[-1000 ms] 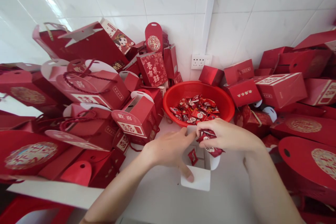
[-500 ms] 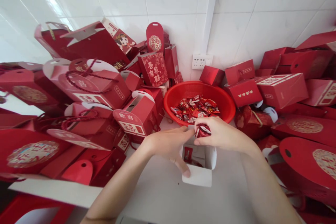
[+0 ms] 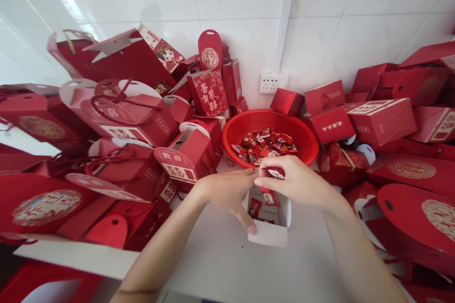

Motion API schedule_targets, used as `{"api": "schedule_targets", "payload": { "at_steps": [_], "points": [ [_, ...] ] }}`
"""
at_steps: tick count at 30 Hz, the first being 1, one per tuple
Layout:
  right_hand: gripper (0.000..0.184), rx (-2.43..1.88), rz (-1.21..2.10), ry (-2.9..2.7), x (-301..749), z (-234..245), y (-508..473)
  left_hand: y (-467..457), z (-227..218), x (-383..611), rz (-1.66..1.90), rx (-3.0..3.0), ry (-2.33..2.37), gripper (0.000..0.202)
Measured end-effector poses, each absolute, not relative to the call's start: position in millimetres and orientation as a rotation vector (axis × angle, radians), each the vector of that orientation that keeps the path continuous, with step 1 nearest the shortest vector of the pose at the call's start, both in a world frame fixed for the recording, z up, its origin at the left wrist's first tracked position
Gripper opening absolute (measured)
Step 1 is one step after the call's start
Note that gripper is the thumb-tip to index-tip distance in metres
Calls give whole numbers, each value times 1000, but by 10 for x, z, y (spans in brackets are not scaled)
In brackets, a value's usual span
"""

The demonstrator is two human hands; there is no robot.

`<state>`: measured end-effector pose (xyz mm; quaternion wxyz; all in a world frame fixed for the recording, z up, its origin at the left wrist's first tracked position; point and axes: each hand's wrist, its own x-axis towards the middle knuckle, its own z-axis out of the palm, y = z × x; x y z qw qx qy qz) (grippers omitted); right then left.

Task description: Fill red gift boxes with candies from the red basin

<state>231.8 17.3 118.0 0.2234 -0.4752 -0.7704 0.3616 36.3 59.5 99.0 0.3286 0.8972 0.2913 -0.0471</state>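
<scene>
A small open gift box [image 3: 268, 236], white inside, sits on the table in front of me with its near flap folded out. My left hand [image 3: 227, 196] grips it along the left side, its thumb pressing the near flap and its fingers reaching to the far side. Over the box's far edge, my right hand [image 3: 289, 177] pinches red wrapped candy [image 3: 276, 173]. Just beneath those fingers, another red candy [image 3: 269, 197] shows inside the box opening. More red-wrapped candy [image 3: 255, 208] lies lower in the box. Its far wall is partly hidden by my hands.
Directly behind the box stands a red plastic basket [image 3: 309, 144] with many wrapped candies. Red gift boxes [image 3: 186, 156] crowd the left, and more red boxes [image 3: 384, 120] are piled on the right. A tiled wall with a socket [image 3: 269, 83] rises behind.
My right hand has shifted slightly left over the box. A red candy now shows in the opening below its fingers. My left hand keeps its grip on the box.
</scene>
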Motion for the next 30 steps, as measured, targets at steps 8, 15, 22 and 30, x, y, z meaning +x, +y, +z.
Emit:
{"api": "schedule_targets", "payload": {
  "at_steps": [8,15,22,30],
  "points": [
    [29,-1379,961,-1929,2390,1232,113,573,1044,370,-167,2344,760,114],
    [9,-1330,1064,-1858,2331,1251,69,578,1033,380,-190,2401,764,92],
    [6,-1273,940,-2171,2430,1240,125,574,1000,371,-175,2419,784,90],
    [12,-1385,834,-2177,2568,1337,40,553,993,356,-129,2404,688,120]
  ]
}}
